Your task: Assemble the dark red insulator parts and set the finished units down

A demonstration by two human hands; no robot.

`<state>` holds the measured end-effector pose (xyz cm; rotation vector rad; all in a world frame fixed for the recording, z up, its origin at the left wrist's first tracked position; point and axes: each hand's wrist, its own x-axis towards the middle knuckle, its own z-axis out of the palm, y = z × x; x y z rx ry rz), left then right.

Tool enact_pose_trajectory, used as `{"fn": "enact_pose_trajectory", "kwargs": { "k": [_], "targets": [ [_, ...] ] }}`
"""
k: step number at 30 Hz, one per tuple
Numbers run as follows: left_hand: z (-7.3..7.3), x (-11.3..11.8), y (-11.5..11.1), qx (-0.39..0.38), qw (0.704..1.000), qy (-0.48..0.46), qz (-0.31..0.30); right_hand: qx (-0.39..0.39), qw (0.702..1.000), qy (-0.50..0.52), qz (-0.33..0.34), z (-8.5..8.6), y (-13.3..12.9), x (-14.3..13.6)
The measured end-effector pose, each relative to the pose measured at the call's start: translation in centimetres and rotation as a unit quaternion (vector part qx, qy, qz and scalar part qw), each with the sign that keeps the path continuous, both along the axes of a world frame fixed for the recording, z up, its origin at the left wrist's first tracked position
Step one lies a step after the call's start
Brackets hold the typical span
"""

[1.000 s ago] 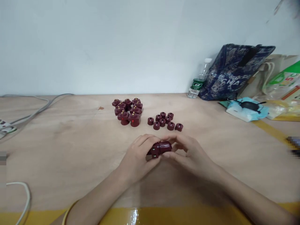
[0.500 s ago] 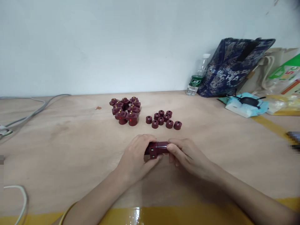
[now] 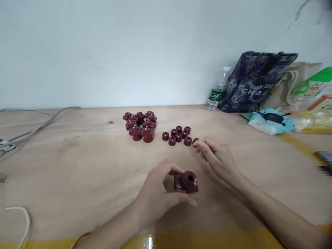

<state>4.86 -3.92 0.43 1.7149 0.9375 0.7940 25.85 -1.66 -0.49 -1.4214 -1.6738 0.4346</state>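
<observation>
My left hand grips a glossy maroon plastic fitting above the table, thumb below and fingers above. Its squarish body bears a round end with a dark central hole, tilted toward me. My right hand is at the rightmost small maroon cap, thumb and fingertips closed at it and partly covering it. Left of that hand, several matching round caps with top holes stand in a loose cluster. Further left, several maroon fittings with square tops and brass-coloured tips stand close together; two show a red spot.
A water bottle leans by a dark blue patterned bag against the wall. To the right are a tissue pack with a black object on it, and plastic packaging. Cables lie at the left.
My right hand has let go of the fitting and moved right and away from me to the rightmost cap. My left hand has turned the fitting so its round end faces me.
</observation>
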Motion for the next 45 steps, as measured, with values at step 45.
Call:
{"fn": "enact_pose_trajectory", "kwargs": {
  "k": [45],
  "targets": [
    [-0.7, -1.4, 5.0, 0.385, 0.908, 0.167, -0.007, -0.027, 0.995, 0.019, 0.09, -0.5, -0.5, -2.4]
  ]
}}
